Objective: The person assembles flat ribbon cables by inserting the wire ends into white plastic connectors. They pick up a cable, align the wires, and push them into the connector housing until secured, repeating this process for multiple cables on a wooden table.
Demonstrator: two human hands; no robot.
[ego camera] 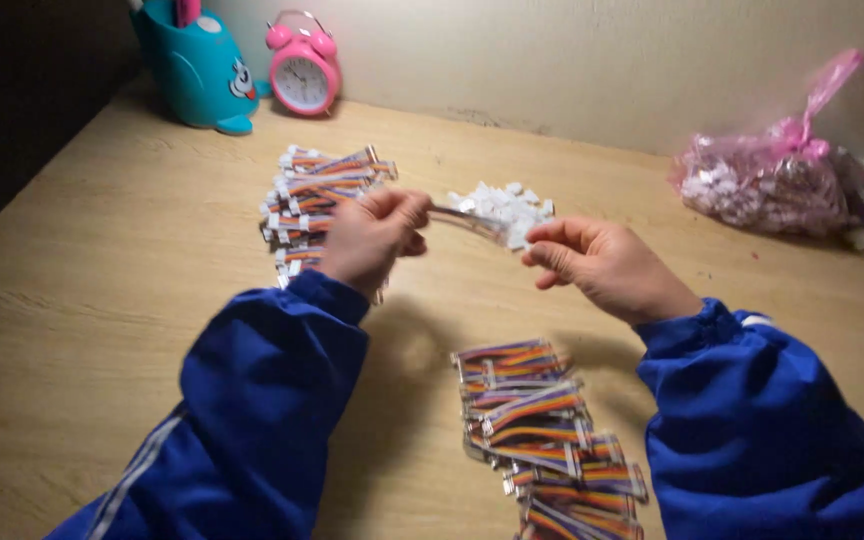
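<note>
Together, our left hand [372,238] and right hand [597,262] each pinch one end of a thin ribbon cable [464,220], stretched above the surface [102,300] before the white connectors [507,205]. It looks light, floppy; best gripped at the ends.

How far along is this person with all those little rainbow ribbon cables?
Seemingly done: a row of ribbon cables lies near the right sleeve. In hand: the left hand and right hand hold one blurred cable between them. Probably left: the far cable pile, loose white connectors and a full pink bag.
</note>
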